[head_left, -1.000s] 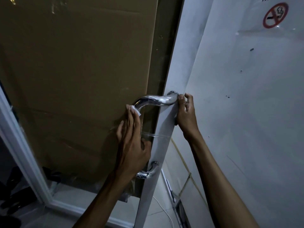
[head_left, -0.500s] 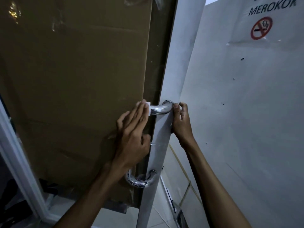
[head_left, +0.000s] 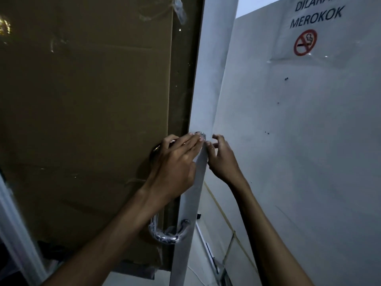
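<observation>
Chrome pull handle (head_left: 167, 237), glossy curved tube, lower bend film-wrapped, left hand (head_left: 175, 159) flat over its top bar, fingers straight, right hand (head_left: 222, 159) curled on aluminium door stile (head_left: 185, 254) edge

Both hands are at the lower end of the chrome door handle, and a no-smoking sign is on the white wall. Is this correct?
Not quite. In the head view the left hand and right hand are at the upper end of the chrome door handle; its lower end is free. The no-smoking sign is on the white wall.
</observation>
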A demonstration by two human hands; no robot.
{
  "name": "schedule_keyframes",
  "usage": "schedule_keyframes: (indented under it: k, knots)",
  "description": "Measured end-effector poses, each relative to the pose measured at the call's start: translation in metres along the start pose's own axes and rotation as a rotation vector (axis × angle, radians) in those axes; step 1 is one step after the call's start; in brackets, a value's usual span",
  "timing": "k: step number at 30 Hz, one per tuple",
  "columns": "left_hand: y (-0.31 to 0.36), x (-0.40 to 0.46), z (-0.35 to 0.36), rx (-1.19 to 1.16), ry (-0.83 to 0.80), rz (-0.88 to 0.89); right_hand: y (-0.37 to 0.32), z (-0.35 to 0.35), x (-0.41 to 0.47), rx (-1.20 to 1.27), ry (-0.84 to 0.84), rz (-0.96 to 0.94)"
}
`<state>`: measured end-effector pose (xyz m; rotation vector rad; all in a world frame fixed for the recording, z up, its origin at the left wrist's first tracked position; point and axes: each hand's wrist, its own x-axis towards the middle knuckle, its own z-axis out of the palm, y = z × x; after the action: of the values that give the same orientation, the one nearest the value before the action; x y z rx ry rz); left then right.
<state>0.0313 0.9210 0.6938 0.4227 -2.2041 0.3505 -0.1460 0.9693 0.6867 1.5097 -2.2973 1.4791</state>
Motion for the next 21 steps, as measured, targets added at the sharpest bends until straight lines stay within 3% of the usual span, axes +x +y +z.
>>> schedule_keyframes:
  k: [3,7,13,17,21]
  knots:
    - [0.003,0.008,-0.001,-0.028,-0.02,-0.019,-0.015,-0.011,-0.025,-0.185,0.267,-0.23]
    - [0.001,0.017,-0.003,-0.144,0.016,-0.071,-0.031,-0.005,-0.056,-0.066,0.225,-0.477]
    - [-0.007,0.011,-0.002,-0.259,0.1,-0.196,-0.028,0.023,-0.073,0.001,0.123,-0.458]
    - [-0.012,0.008,-0.006,-0.16,0.171,-0.284,-0.021,0.023,-0.066,-0.122,0.236,-0.49]
    - [-0.02,0.009,-0.016,-0.141,0.139,-0.332,-0.017,0.017,-0.049,-0.052,0.226,-0.436]
